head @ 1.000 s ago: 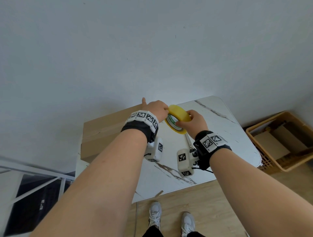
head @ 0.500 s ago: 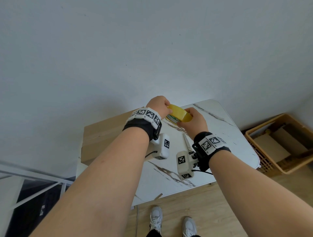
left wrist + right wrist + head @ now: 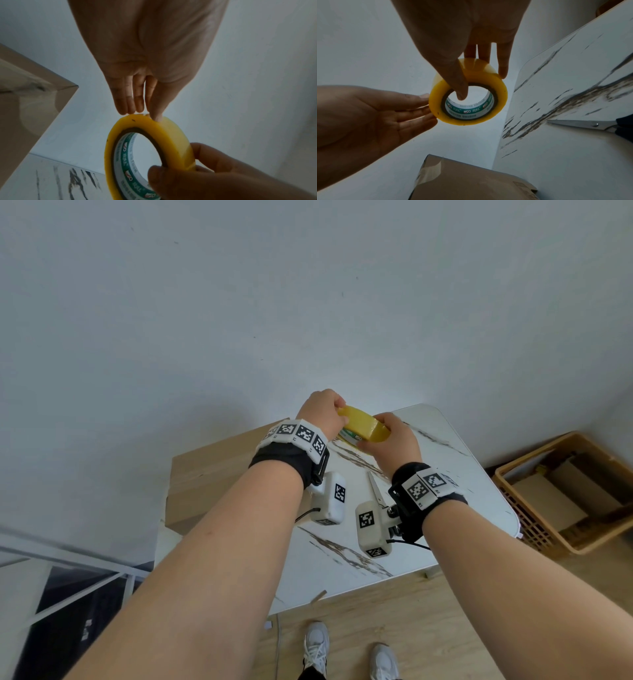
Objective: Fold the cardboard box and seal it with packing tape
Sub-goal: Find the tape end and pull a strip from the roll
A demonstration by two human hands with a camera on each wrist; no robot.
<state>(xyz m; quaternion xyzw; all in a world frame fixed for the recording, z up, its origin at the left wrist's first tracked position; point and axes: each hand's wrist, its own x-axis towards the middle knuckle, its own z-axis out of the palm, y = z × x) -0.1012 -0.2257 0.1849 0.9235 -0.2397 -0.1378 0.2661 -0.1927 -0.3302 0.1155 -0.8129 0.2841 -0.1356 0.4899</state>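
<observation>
A yellow packing tape roll (image 3: 363,428) is held up in the air over the far side of the table. My right hand (image 3: 394,436) grips it, thumb through the core (image 3: 462,94) and fingers over the outer face. My left hand (image 3: 320,409) has its fingertips (image 3: 130,108) and thumb straight against the roll's (image 3: 171,138) outer rim. Whether a tape end is lifted I cannot tell. The closed cardboard box (image 3: 212,470) lies on the table's left, below my left forearm. A strip of clear tape (image 3: 429,171) runs over its edge.
Scissors (image 3: 376,491) lie shut on the white marble table (image 3: 462,474) under my right wrist, also showing in the right wrist view (image 3: 582,124). A wicker basket (image 3: 524,515) holding flat cardboard stands on the floor at the right. A white wall is right behind the table.
The roll has tipped from upright to flatter and moved a little farther from me. My left fingers have come onto its rim; my right hand's grip on it is unchanged.
</observation>
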